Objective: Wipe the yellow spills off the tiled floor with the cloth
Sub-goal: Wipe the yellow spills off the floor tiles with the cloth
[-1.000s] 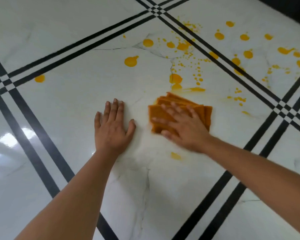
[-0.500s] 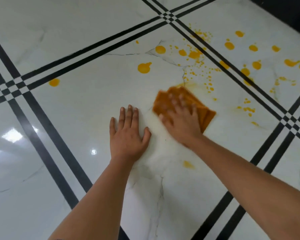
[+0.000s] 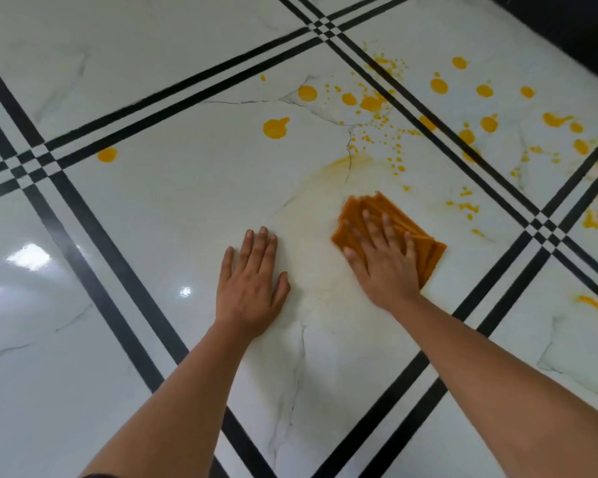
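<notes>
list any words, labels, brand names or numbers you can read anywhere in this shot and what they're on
None: no readable text shows in the head view.
The orange cloth under the right hand shows only folds and ribbing, no tag or print.
The tiled floor bears grey veins, black stripes and yellow spills, no lettering.
The left hand lies flat on bare tile, with nothing written near it.

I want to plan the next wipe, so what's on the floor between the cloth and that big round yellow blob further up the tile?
In the head view, between the cloth and the big blob lies only white tile with a faint yellow smear and a dark vein; no whole drops.
</notes>
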Demonstrator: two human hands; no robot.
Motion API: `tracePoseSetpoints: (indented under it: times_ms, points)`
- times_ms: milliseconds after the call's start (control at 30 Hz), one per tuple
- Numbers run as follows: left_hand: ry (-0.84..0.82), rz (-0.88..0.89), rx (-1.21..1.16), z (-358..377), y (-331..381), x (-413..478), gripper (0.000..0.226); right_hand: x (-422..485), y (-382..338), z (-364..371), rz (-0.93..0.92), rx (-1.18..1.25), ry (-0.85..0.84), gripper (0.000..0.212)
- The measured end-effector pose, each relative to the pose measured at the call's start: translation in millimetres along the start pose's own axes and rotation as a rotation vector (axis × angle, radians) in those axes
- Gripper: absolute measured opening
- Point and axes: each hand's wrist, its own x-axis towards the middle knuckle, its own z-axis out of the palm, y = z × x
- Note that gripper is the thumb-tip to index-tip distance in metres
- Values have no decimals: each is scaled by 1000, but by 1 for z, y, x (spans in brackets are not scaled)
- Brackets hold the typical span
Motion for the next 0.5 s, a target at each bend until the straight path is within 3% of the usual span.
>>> tracePoseSetpoints:
  times_ms: [33,67,167,200,300,367,500]
  points:
    - [-3,-3,8,2,3,-1,75,9,-5,0,110,3,-17,57]
    - [-4,-9,9,3,4,-2,74,8,-10,2,79,-10,-5,57]
    - [15,-59,19,6,7,1,73,-13,-6,11,-350,-94,-51,53]
    - [4,-83,25,5,12,2,75,-7,3,7,-392,-84,-94,54]
    - [-38,-177,45,-4,38,7,81,25,20,-7,-237,22,-133,66]
    - [-44,-251,45,-13,60,23,82,33,26,-16,-253,95,-179,76]
    - [-87,-354,41,-34,116,72,61,27,71,-39,-150,255,-133,77]
